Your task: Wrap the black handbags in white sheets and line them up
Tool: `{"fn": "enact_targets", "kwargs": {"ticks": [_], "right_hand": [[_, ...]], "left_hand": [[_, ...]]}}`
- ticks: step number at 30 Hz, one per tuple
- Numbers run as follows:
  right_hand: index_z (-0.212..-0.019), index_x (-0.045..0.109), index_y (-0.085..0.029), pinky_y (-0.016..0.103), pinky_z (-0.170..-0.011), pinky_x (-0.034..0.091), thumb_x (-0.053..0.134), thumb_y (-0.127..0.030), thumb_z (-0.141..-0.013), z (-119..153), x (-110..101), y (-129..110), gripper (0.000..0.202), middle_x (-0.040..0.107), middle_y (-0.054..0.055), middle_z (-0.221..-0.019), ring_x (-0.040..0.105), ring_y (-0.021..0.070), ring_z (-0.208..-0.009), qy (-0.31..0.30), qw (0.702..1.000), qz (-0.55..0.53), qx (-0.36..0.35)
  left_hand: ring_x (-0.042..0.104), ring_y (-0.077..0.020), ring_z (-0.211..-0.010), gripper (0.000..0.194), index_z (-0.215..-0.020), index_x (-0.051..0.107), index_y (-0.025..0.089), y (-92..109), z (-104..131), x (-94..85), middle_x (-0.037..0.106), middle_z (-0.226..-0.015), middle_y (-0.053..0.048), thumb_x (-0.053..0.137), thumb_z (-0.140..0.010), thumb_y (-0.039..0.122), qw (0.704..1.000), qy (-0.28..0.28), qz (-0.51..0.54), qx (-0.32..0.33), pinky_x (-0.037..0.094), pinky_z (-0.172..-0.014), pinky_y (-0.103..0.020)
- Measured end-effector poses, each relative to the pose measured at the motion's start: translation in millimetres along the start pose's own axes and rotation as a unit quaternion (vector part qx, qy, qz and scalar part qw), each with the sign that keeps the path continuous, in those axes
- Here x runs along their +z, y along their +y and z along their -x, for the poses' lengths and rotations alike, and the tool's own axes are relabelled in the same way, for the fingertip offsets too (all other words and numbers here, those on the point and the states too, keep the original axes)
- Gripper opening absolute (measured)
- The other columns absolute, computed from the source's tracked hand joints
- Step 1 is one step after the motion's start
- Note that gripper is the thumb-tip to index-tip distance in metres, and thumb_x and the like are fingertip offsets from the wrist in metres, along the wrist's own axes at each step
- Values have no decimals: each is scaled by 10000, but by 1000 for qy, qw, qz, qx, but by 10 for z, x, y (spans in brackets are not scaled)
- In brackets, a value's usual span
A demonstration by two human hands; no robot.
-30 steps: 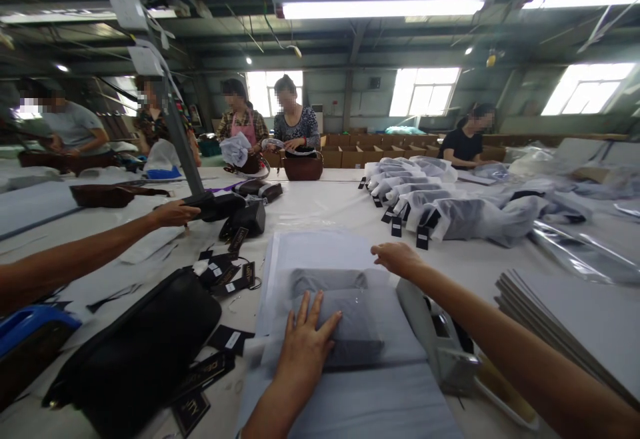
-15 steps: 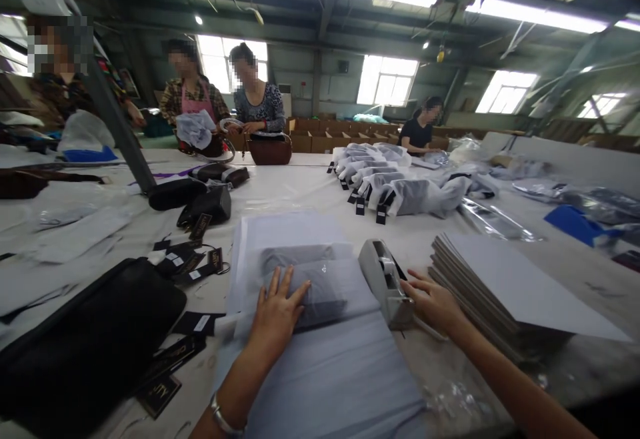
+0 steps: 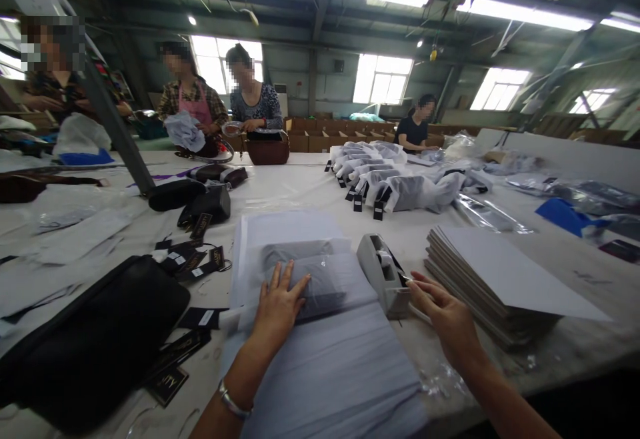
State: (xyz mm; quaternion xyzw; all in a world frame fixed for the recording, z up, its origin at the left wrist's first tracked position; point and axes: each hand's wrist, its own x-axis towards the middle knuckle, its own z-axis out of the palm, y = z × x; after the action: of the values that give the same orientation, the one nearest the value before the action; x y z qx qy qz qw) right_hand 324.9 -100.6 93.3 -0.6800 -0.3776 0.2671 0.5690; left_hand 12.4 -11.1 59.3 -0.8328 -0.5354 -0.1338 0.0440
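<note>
Taking the wrapped pouch as the middle of the clock, a large black bag (image 3: 95, 339) lies towards eight o'clock, its leather likely soft but heavier than anything near it. Black tags (image 3: 173, 382) lie beside it on the table (image 3: 295, 189). Next comes the person's left hand (image 3: 277, 309), its grip wide and its fingers spread flat on top of the wrapped pouch (image 3: 327, 287), clasping nothing. The pouch, dark under a thin, cloudy sheet (image 3: 330, 379) that spreads to six o'clock, looks light and padded; it should give a little when pressed. The sheet is probably slick and easily creased or torn, so the safer hold is a flat palm on the middle, or both hands around the firm short ends, rather than a pinch at the loose edge. At three o'clock stands a grey tape dispenser (image 3: 373, 259), probably weighted enough to stay put. Just right of it, between three and four, is the right hand (image 3: 445, 319), its grip narrow, fingertips at the dispenser's near end; one cannot tell whether tape lies between them. Beyond, a stack of card (image 3: 505, 285) looks stiff and heavy.
</note>
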Motion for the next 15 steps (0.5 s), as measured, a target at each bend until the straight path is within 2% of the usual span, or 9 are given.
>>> {"fn": "enact_targets", "kwargs": {"ticks": [4, 6, 9, 12, 15], "right_hand": [[-1004, 752, -202, 341, -986, 499, 790, -518, -671, 169, 2, 244, 461, 741, 61, -1054, 643, 254, -1083, 1, 994, -78, 80], [-956, 762, -183, 295, -892, 549, 830, -500, -620, 199, 21, 397, 467, 755, 67, -972, 677, 231, -988, -1, 986, -124, 112], [-868, 773, -168, 252, -685, 590, 887, -468, -518, 179, 36, 549, 474, 753, 64, -840, 685, 174, -727, 6, 976, -160, 146], [-819, 775, -167, 228, -555, 565, 898, -459, -479, 108, 7, 562, 465, 737, 45, -773, 597, 112, -550, 14, 982, -133, 132], [-831, 777, -154, 232, -556, 552, 866, -484, -531, 32, -52, 506, 454, 708, 31, -691, 565, 112, -541, 1, 994, -58, 93]], "left_hand": [[273, -388, -1426, 500, -1365, 511, 391, 1, 5, -5, 343, -1552, -107, 597, -903, 221, 1000, 4, 1, 1, 437, -1000, -568], [277, -386, -1425, 501, -1362, 515, 391, -1, 9, -8, 345, -1551, -104, 603, -899, 219, 1000, 4, 4, 0, 435, -1005, -567], [275, -389, -1425, 495, -1359, 519, 390, -6, 10, -11, 343, -1552, -102, 602, -900, 224, 1000, 5, 12, 0, 427, -1013, -574], [265, -391, -1429, 493, -1363, 518, 381, -11, 5, -18, 347, -1549, -106, 595, -904, 219, 1000, 3, 18, 2, 420, -1018, -579], [264, -396, -1428, 494, -1361, 522, 375, -12, -6, -35, 347, -1550, -106, 600, -900, 216, 1000, -4, 25, 0, 417, -1019, -586]]}}
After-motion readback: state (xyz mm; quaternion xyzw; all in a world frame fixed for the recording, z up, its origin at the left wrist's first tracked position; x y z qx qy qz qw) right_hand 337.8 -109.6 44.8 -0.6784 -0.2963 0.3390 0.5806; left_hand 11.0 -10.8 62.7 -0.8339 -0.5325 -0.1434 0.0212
